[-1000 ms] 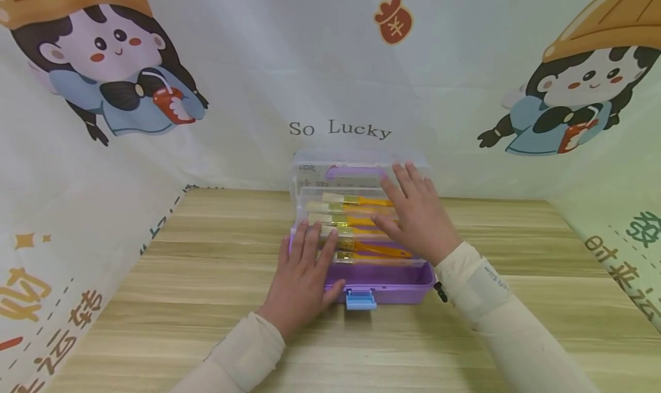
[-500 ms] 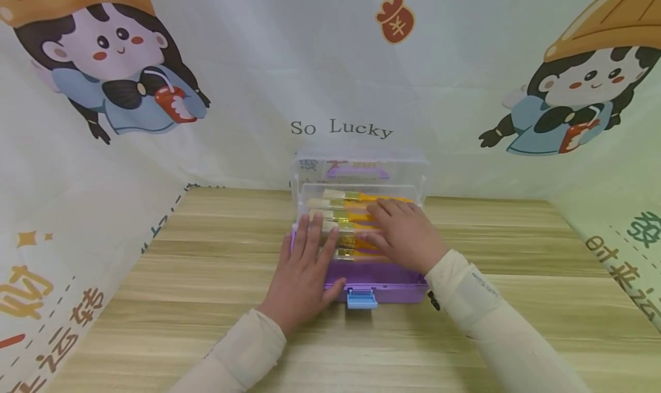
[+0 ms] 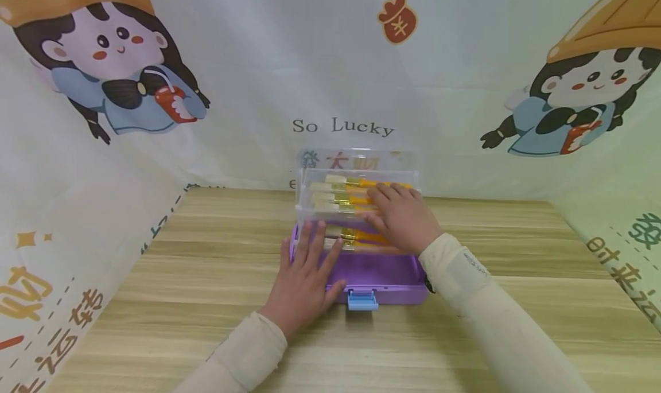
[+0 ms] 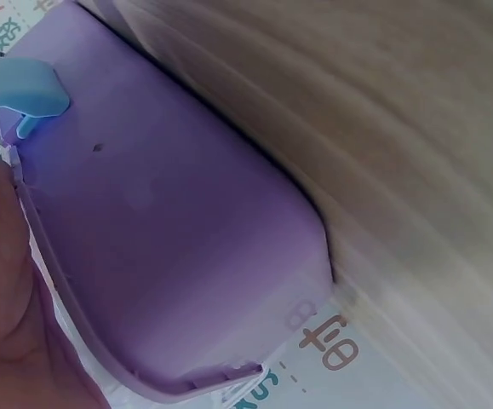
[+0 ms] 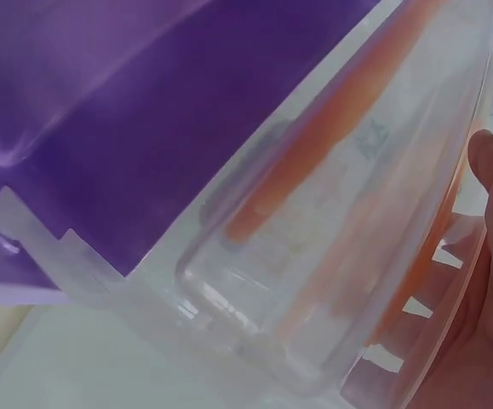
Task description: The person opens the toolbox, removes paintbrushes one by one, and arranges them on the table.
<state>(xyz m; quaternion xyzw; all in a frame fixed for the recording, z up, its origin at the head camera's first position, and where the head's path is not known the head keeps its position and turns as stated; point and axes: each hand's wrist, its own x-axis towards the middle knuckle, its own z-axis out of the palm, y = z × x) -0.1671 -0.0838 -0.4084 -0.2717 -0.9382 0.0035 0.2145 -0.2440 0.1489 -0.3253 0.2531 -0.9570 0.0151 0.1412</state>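
A purple box [image 3: 382, 296] with a light-blue latch [image 3: 362, 300] stands on the table, its clear lid [image 3: 408, 159] raised at the back. Inside, a clear upper tray [image 3: 303, 201] holds several paintbrushes [image 3: 337, 198] with pale bristles and orange handles. Two more brushes [image 3: 361, 236] lie in the tier below. My right hand [image 3: 405, 218] grips the upper tray's edge, fingers over the brush handles; the right wrist view shows the thumb [image 5: 491, 158] on the near side of the clear wall. My left hand [image 3: 304, 281] rests with spread, straight fingers on the box's left front corner.
The wood-grain table [image 3: 206, 267] surrounds the box. Behind it and at both sides hangs a pale printed cloth [image 3: 248, 83] with cartoon figures and lettering.
My right hand has moved from near the lid down to the upper tray and gripped it. The upper tray has risen backward, away from the lower tier. My left hand has stayed nearly still.
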